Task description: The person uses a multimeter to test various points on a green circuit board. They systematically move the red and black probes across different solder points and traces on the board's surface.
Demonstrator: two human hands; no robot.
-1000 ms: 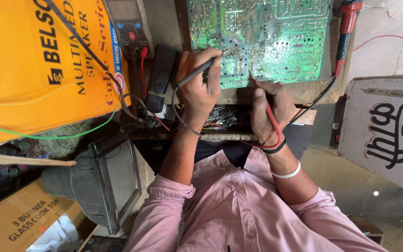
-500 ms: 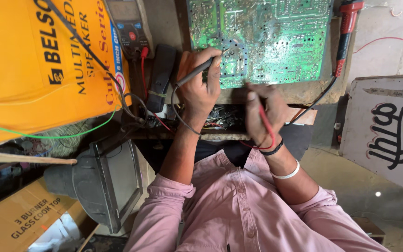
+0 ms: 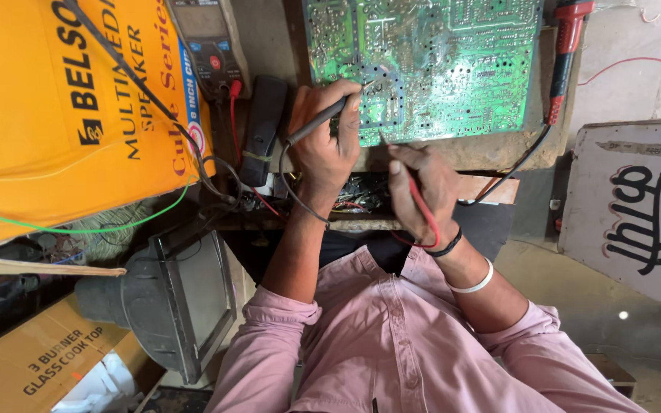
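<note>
Green circuit board (image 3: pixel 453 61) lies solder side up at the top centre of the bench, and we describe the scene from left to right. At far left we see a large yellow carton (image 3: pixel 63 115) with a green wire (image 3: pixel 78 228) looping below it, and lower down a brown cardboard box (image 3: pixel 47 359) and a dark grey picture-tube housing (image 3: pixel 170 306). Next to the carton sits a grey multimeter (image 3: pixel 210 46), its red lead plugged in at the bottom, with a black remote-shaped unit (image 3: pixel 263 126) just beside it. We then meet the left hand (image 3: pixel 323 145), closed around a black probe (image 3: pixel 317 126) whose tip rests at the board's lower left corner. Just to its right, the right hand (image 3: pixel 422 187) is closed on a red probe (image 3: pixel 415 195), held like a pen, tip touching the board's lower edge; a black band and a white bangle circle that wrist. Both forearms emerge from pink shirt sleeves at the bottom of the view. At the board's right edge we note a red-handled tool (image 3: pixel 564 53) with a black cable trailing down. At far right a white sign panel (image 3: pixel 636 214) leans near the bench.
</note>
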